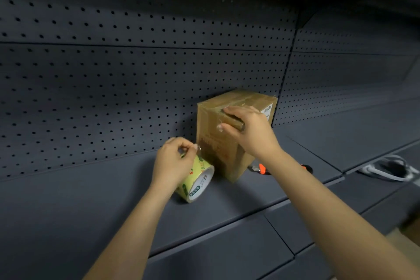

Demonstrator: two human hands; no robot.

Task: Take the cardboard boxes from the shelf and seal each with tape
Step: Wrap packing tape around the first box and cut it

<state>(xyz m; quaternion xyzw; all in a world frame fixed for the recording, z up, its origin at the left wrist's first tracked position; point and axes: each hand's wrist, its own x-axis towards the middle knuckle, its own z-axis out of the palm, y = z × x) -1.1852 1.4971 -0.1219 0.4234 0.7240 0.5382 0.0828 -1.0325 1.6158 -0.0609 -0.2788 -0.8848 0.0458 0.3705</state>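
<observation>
Brown cardboard box (210, 134) stands on the dark grey metal shelf (91, 200), its back against the perforated grey back panel (136, 75), with shiny clear tape already across its top. The pale green printed tape roll (198, 180) stands on its edge just left of the box, on the same shelf.

I judge that I am finding the loose end so I can run another strip. To do it well, I should lift that end cleanly with a nail and draw it out straight. I should lay it down square to the flap seam and rub it flat from the middle outward so that no bubble or crease stays. The box must not slide while I pull, so my other hand has to bear down on it.

My left hand (175, 161) hovers over the top of the tape roll, wrist bent down, thumb and fingertips closed in a pinch on what looks like the tape's clear end. My right hand (247, 127) reaches across to the box's near top edge. Its fingers are laid flat on the top, the thumb is spread down onto the front face, and it presses rather than grips. An orange and black utility knife (262, 168) lies on the shelf, partly hidden behind my right forearm.
</observation>
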